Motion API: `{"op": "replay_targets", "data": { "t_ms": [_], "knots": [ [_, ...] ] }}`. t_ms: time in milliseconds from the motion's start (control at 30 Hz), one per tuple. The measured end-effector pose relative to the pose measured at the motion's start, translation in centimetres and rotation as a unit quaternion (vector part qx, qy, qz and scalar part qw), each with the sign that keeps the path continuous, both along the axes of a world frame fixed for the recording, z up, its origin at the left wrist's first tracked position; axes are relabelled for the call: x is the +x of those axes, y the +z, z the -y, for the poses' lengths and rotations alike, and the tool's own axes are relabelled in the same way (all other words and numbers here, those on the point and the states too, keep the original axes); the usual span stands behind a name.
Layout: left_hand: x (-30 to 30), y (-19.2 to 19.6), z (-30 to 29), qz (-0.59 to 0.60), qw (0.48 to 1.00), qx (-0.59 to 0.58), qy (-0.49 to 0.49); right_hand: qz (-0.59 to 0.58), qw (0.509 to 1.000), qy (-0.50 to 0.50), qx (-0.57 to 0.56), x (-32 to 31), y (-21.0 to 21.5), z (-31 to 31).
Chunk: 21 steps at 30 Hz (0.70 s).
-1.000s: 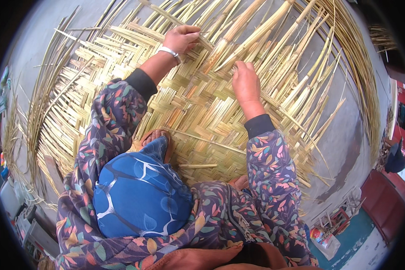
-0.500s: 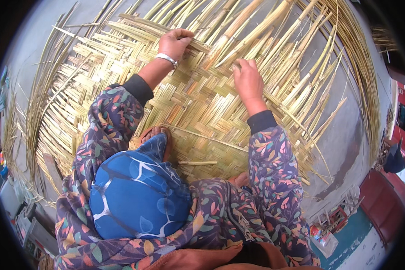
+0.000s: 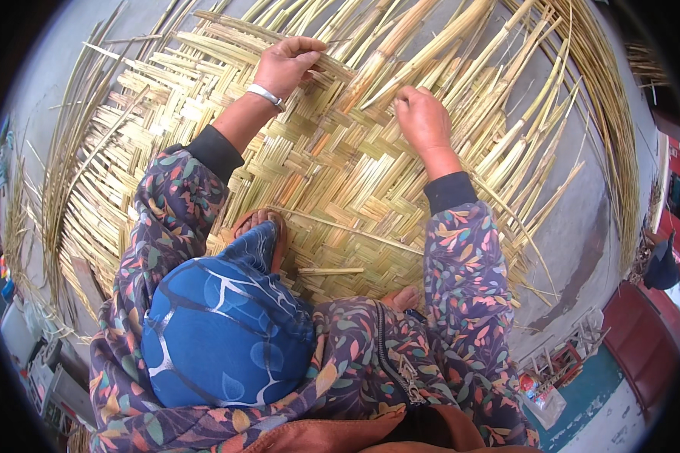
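A large mat (image 3: 332, 177) of split, pale yellow-green reed strips lies under me in a woven zigzag pattern. Its loose strips (image 3: 461, 38) fan out along the far and right edges. At the far edge, my left hand (image 3: 283, 66), with a silvery bracelet at the wrist, is closed with thumb and fingers round a reed strip (image 3: 338, 69). Lower and to the right, my right hand (image 3: 425, 121) is closed in a pinch beside the loose strips; what lies between its fingertips is hidden. My blue-covered knee (image 3: 227, 332) and bare foot in a brown sandal (image 3: 268, 226) rest on the mat.
Bundles of long thin reeds lie on the grey floor at the right (image 3: 608, 128) and left (image 3: 57, 181). A loose strip (image 3: 347, 230) crosses the mat before my foot. A dark red seat (image 3: 646, 343) stands at the lower right, near a clear plastic bag (image 3: 545, 404).
My left hand has shifted slightly left and away from me. The right hand has moved a little up and right, its fingers still closed. The mat stays in place.
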<state>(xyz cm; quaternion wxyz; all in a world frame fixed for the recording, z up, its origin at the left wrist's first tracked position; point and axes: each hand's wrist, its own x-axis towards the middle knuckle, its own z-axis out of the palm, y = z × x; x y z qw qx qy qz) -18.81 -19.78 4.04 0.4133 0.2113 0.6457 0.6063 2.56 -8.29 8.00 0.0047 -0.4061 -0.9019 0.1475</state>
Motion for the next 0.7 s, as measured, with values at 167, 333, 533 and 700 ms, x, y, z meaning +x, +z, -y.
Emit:
{"op": "replay_targets", "data": {
  "t_ms": [167,333,533,700],
  "knots": [
    [-0.5,-0.6,0.0,0.028,0.998,-0.056,0.017,0.036,0.988,0.126,0.082,0.1,1.1,0.2],
    [-0.2,-0.5,0.2,0.076,0.996,-0.014,0.034,-0.083,0.987,0.104,0.088,-3.3,3.0,1.2],
    [-0.3,-0.7,0.9,0.092,0.995,0.029,0.000,-0.070,0.966,0.195,0.154,-7.8,0.6,1.1],
    [-0.2,-1.2,1.6,0.157,0.983,0.098,0.000,-0.039,0.972,0.193,0.130,-8.7,-0.1,1.4]
  ]
}}
